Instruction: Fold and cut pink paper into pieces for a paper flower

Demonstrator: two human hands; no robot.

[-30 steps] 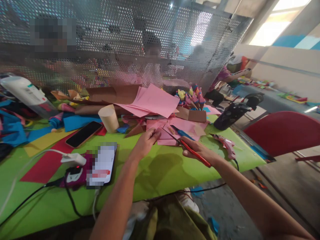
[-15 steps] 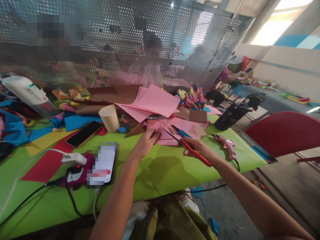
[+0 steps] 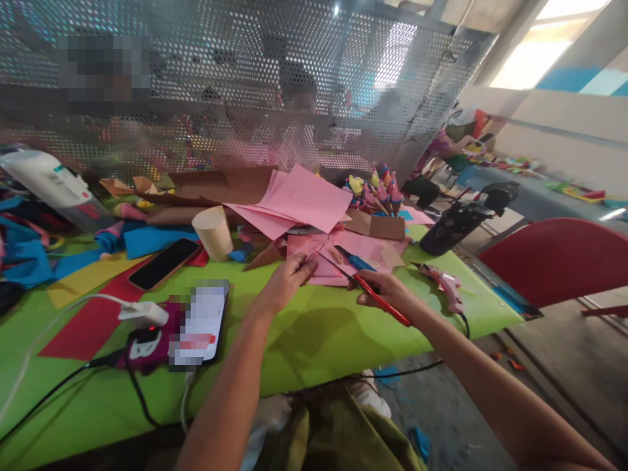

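My right hand (image 3: 385, 292) grips a pair of scissors (image 3: 380, 299) with red handles. Their blades point up and left, toward the fingertips of my left hand (image 3: 290, 281). Thumb and fingers of that left hand are pinched together on what looks like a small piece of pink paper (image 3: 320, 261), which blends into the pink sheets (image 3: 321, 277) lying behind it. Just beyond the scissors lies a blue-handled tool (image 3: 362, 263), its kind unclear. A taller stack of pink paper (image 3: 309, 199) rests farther back.
A pink glue gun (image 3: 445, 286) and a black bottle (image 3: 454, 226) are at right. Paper cones (image 3: 383, 193) stand behind the paper. At left are a cardboard roll (image 3: 212, 233), two phones (image 3: 164, 263), a power strip (image 3: 164, 337) with cables. A perforated metal panel (image 3: 235, 85) borders the table.
The view has shifted very slightly. Both hands, the scissors and the pink paper keep nearly the same positions; the right hand and red handles sit a touch farther left.
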